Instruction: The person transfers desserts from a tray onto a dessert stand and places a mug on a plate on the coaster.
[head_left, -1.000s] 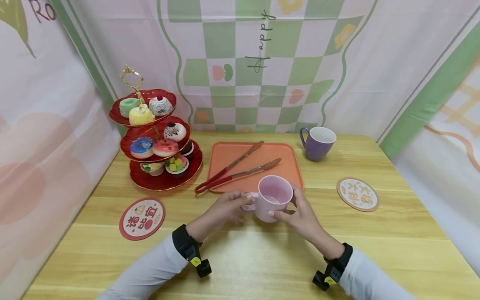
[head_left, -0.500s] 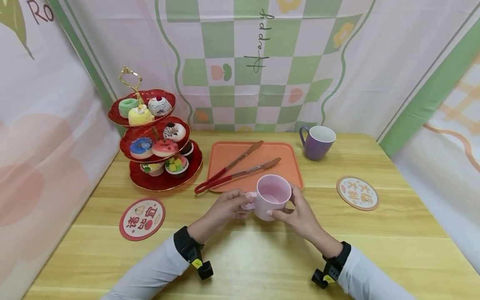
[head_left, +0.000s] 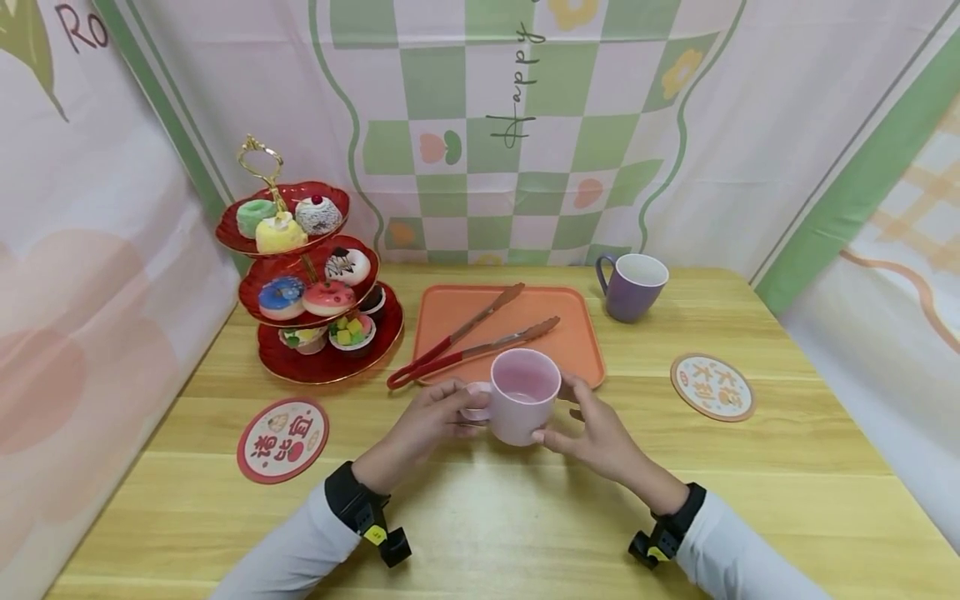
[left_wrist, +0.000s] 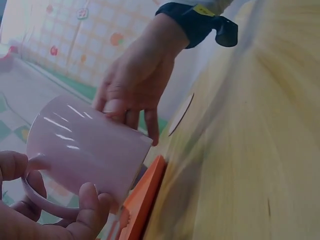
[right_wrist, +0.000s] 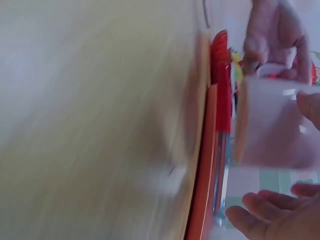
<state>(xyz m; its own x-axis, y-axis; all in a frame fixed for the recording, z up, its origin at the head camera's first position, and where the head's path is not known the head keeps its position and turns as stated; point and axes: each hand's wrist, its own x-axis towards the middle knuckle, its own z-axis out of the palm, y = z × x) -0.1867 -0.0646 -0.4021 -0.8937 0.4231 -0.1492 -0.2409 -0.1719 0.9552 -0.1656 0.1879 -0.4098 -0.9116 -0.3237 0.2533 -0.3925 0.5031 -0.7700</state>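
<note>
A pink mug (head_left: pixel 521 408) is held in the air over the table, just in front of the orange tray (head_left: pixel 576 321). My left hand (head_left: pixel 420 429) pinches its handle between thumb and fingers. On the mug's other side is my right hand (head_left: pixel 603 437), its fingers spread. In the right wrist view, these fingers (right_wrist: pixel 265 212) stand apart from the mug's wall, while the thumb (right_wrist: pixel 311 109) overlaps it. Red-handled tongs (head_left: pixel 437 363) lie across the tray behind the mug, jaws spread.
At the left stands a red three-tier stand (head_left: pixel 281 360) bearing several toy cakes and donuts. A purple mug (head_left: pixel 632 293) is at the back right. Round coasters lie on both sides, a red-rimmed coaster (head_left: pixel 283 440) left and an orange-rimmed coaster (head_left: pixel 712 387) right.
The pink mug has shifted slightly left with my left hand. My right fingers, earlier around its side, have loosened and a gap shows between them and the mug.
</note>
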